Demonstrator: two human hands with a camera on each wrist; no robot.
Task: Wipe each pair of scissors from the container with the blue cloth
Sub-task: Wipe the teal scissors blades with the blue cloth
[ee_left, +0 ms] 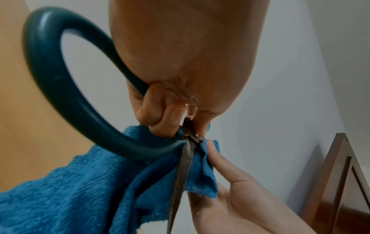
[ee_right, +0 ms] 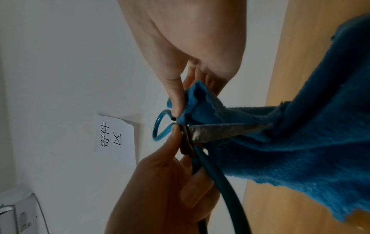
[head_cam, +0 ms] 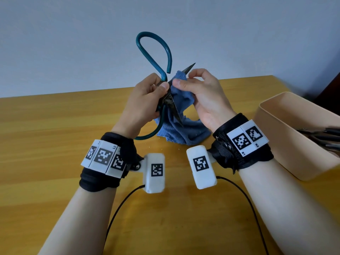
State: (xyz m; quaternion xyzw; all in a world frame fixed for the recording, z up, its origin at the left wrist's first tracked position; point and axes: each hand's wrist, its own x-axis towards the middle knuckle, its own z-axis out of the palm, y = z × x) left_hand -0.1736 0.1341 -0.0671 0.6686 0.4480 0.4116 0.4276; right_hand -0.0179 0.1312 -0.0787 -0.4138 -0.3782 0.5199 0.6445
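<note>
Container [head_cam: 287,142] with dark scissors [head_cam: 323,137] inside; left hand [head_cam: 143,105] gripping teal-handled scissors [head_cam: 171,103], right hand [head_cam: 206,96] pinching blue cloth [head_cam: 182,129].

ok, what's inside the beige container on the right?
In the head view the beige container holds dark scissor handles against its near wall. How many pairs cannot be told: the frame edge and wall hide the rest.

Open tabletop [head_cam: 55,135] left of the hands; to the right, blocked by beige container [head_cam: 287,137] holding more scissors [head_cam: 323,137]
</note>
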